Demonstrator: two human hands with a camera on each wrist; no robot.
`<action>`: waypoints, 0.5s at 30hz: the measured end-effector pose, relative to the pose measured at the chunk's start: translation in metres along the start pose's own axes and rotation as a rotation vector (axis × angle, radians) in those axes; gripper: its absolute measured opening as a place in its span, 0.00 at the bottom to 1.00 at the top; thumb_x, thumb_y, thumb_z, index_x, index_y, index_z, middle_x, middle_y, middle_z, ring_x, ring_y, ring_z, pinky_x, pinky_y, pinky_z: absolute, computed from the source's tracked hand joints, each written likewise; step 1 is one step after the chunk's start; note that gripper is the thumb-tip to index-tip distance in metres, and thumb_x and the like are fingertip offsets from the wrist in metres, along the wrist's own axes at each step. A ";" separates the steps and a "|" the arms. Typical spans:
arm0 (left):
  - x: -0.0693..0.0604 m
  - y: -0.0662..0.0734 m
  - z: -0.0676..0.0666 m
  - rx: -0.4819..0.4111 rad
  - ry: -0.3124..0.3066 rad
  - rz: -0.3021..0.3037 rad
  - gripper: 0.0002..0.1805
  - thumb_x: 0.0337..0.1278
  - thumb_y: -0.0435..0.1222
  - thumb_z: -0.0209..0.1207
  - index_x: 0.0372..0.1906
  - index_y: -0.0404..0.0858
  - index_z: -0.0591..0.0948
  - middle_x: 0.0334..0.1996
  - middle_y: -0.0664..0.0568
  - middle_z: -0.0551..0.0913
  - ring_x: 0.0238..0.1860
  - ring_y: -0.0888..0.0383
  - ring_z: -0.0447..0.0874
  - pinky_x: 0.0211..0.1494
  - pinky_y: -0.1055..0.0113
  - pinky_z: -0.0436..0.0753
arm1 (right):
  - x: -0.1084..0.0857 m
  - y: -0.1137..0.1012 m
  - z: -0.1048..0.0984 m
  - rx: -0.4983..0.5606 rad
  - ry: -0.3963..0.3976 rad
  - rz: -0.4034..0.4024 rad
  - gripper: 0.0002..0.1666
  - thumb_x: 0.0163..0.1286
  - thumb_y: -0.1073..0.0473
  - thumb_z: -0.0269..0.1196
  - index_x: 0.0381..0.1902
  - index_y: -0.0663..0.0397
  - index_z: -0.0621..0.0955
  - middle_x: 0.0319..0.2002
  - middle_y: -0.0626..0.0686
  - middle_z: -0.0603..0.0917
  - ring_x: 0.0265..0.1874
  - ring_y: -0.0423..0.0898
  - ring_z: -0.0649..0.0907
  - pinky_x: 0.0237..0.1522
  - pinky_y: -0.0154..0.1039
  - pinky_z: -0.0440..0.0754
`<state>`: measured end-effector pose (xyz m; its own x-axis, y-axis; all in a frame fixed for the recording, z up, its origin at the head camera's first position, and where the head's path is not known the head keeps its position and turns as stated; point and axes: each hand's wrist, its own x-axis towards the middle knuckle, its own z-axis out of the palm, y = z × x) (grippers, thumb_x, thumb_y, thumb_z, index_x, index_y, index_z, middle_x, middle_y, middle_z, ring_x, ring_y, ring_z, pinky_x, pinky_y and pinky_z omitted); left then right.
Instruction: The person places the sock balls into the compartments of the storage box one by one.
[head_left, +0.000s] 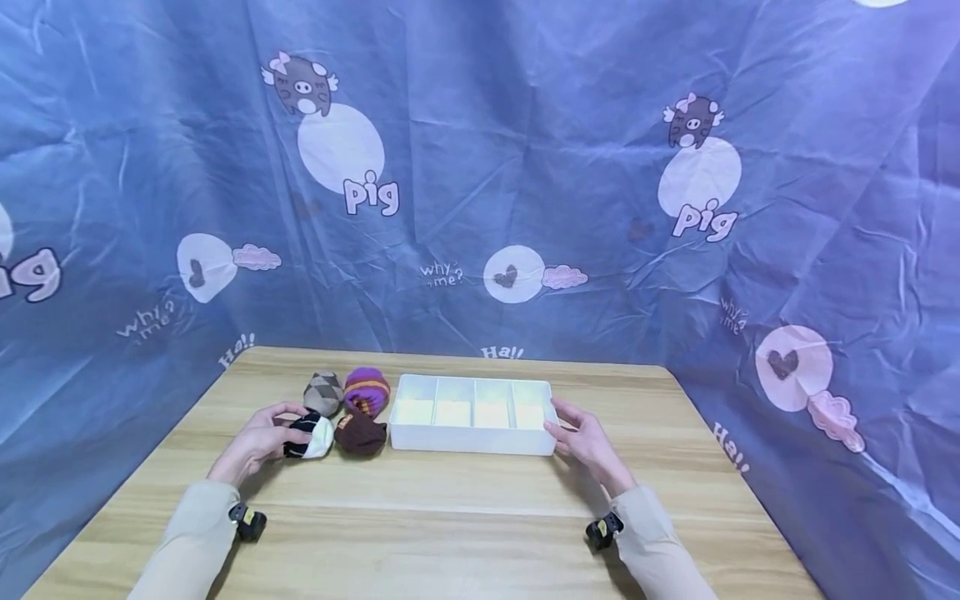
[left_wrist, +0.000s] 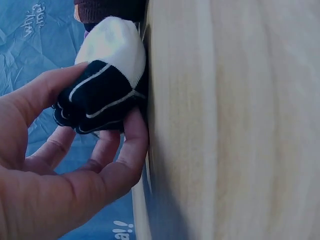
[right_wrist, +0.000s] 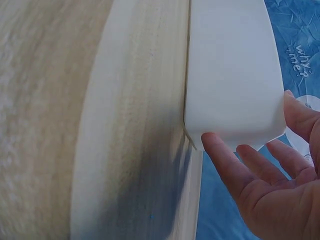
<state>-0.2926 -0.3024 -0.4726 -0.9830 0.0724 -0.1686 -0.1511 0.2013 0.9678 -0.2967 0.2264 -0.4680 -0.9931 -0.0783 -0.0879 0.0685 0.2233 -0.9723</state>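
A black-and-white balled pair of socks sits at the left of the table, with my left hand gripping its black end. In the left wrist view the thumb lies on one side of the sock ball and the fingers on the other. Close by are a grey checked sock ball, a purple-and-orange striped one and a dark brown one. My right hand touches the right end of a white divided box, its fingers extended against the end wall.
The box stands right of the sock balls, with several compartments in a row. Everything rests on a wood-grain table. A blue printed cloth hangs behind it and along both sides.
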 end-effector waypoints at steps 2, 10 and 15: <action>0.001 -0.001 0.000 0.019 0.010 0.000 0.28 0.48 0.26 0.67 0.56 0.30 0.71 0.40 0.48 0.78 0.23 0.64 0.75 0.25 0.72 0.78 | 0.000 0.000 0.000 -0.010 0.000 0.004 0.38 0.70 0.61 0.61 0.75 0.57 0.61 0.74 0.66 0.60 0.65 0.64 0.72 0.59 0.49 0.79; -0.002 -0.001 0.001 0.041 0.044 -0.021 0.26 0.49 0.29 0.69 0.53 0.28 0.71 0.42 0.44 0.77 0.32 0.60 0.80 0.34 0.67 0.85 | 0.001 -0.001 0.000 -0.004 0.003 0.007 0.38 0.70 0.62 0.61 0.75 0.57 0.61 0.74 0.66 0.60 0.65 0.64 0.72 0.60 0.50 0.78; -0.003 0.001 0.000 -0.003 0.034 -0.033 0.22 0.49 0.29 0.69 0.49 0.31 0.74 0.41 0.46 0.78 0.34 0.59 0.83 0.38 0.65 0.87 | 0.001 0.000 0.000 0.007 0.005 0.007 0.38 0.70 0.64 0.61 0.74 0.58 0.61 0.73 0.66 0.60 0.64 0.64 0.73 0.58 0.48 0.79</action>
<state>-0.2894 -0.3025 -0.4714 -0.9805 0.0326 -0.1938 -0.1836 0.2002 0.9624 -0.2976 0.2267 -0.4678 -0.9930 -0.0720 -0.0936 0.0760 0.2173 -0.9731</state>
